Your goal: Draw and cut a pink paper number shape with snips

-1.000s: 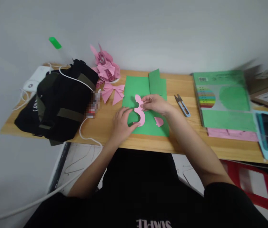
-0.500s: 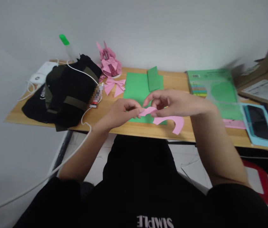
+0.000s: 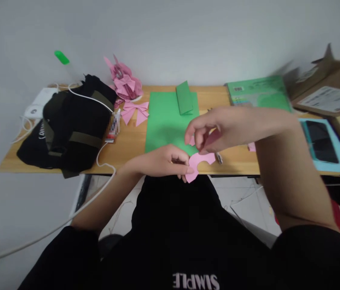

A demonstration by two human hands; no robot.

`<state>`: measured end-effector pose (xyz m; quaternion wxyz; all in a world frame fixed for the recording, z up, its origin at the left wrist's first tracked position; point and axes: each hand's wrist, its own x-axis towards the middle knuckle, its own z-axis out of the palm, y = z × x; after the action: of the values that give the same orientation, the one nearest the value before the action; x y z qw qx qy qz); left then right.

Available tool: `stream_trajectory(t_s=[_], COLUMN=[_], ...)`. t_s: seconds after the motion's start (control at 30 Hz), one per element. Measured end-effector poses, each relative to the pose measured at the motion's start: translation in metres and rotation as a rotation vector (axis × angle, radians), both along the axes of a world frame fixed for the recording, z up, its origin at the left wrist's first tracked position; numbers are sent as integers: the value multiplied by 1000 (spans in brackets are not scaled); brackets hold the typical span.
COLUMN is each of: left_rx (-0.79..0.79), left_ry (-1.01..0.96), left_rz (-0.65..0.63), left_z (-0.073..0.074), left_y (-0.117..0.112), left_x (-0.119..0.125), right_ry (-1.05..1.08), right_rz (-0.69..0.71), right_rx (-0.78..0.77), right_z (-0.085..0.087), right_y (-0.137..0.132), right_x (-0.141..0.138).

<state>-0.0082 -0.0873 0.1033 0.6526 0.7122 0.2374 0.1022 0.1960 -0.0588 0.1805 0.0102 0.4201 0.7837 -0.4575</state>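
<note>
My left hand (image 3: pixel 165 161) is closed around one end of a pink paper cutout (image 3: pixel 200 162), holding it in the air just in front of the desk edge. Above it my right hand (image 3: pixel 215 128) curls its fingers over the cutout's other end; a bit of pink shows between those fingers. Both hands hover over the near edge of a green paper sheet (image 3: pixel 163 121) lying flat on the wooden desk (image 3: pixel 130 141). A folded green strip (image 3: pixel 184 97) rests on the sheet's far part.
A black bag (image 3: pixel 70 125) with a white cable fills the desk's left. Pink paper bows (image 3: pixel 133 109) and a pink pile (image 3: pixel 123 82) lie behind. A green paper pack (image 3: pixel 257 94), a phone on a blue sheet (image 3: pixel 320 141) and a cardboard box (image 3: pixel 332 92) are at right.
Both hands lifted the pink cutout off the green sheet and drew it toward my body; the left hand now grips it lower, near the desk edge. The camera shifted slightly.
</note>
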Motion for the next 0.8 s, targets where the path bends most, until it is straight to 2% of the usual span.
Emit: stream_trajectory(t_s=[0.07,0.13,0.2,0.27,0.37,0.43,0.67,0.8], left_rx=[-102,-164,-190,-203,-222,-236,-297,-407], left_ry=[-33,-60,-80,-96,-114,-121,-138,-127], left_rz=[33,154,281,378,506,568,756,875], left_z=[-6,-12,-18,-23,-28,-29,-24,-36], left_y=[4,8,12,18,26,29,31,30], left_x=[4,6,7,8,8,9,15,14], right_ry=[56,44,-176,-458,-507,-529,-494,-330], right_rz=[-135,-413,-641,-716,-673,-693,-892,-1043], right_rx=[208,461,563,471,399,393,370,357], right_z=[-8,-27,-54,-83,-120,-133,-146,-151], right_y=[12,29,45,57,61,56,41,31], right_x=[11,29,49,66,77,77,70,76])
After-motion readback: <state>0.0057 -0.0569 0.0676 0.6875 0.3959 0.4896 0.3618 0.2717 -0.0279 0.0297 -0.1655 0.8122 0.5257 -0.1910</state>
